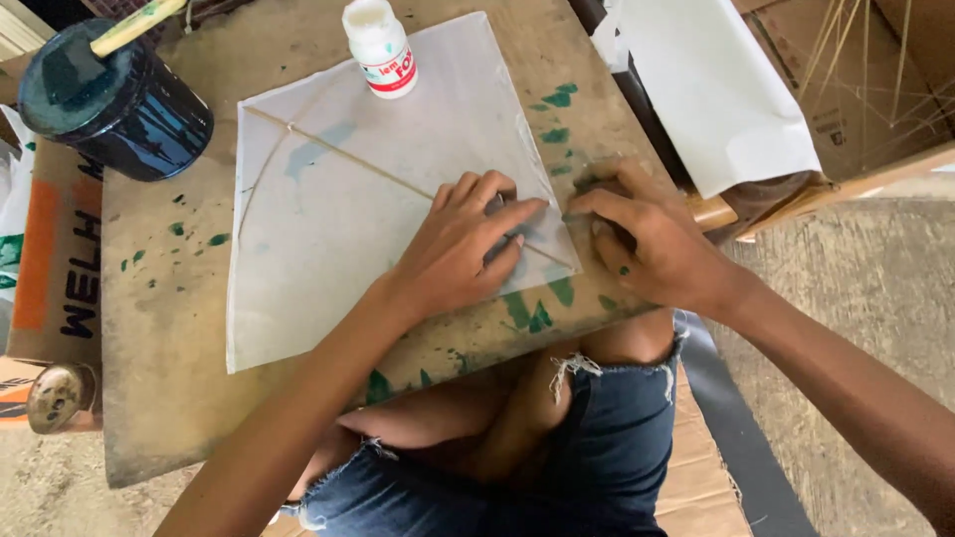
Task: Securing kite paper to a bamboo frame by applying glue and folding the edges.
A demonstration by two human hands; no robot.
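A kite (398, 199) of thin white paper lies flat on a worn board serving as the desk (169, 398), its slim stick frame (348, 159) showing through, one stick running corner to corner and a bowed one curving across it. The left hand (463, 249) lies palm down on the kite's right corner, its fingers (497, 189) spread and pressing the paper against the straight stick, gripping nothing. The right hand (652, 249) rests just beside that corner at the board's edge, fingers (597, 199) bent with the tips pressed down at the paper's rim; whether they pinch anything cannot be told. Green paint smears (542, 313) dot the board around the kite. Touching the kite's top edge stands a small white glue bottle (380, 45) with a red and white label and a white cap. At the upper left corner of the board stands a dark round paint can (114, 99), its top covered in dark green paint, with a pale stick handle (134, 25) resting across it. Left of the board lies a cardboard box (60, 259) with an orange stripe and black lettering, and by it a small round metal lid (55, 398). To the upper right, a white sheet of paper (716, 89) drapes over a box, with thin sticks (865, 70) behind it. Below the board are the person's bare knees and frayed denim shorts (597, 438).
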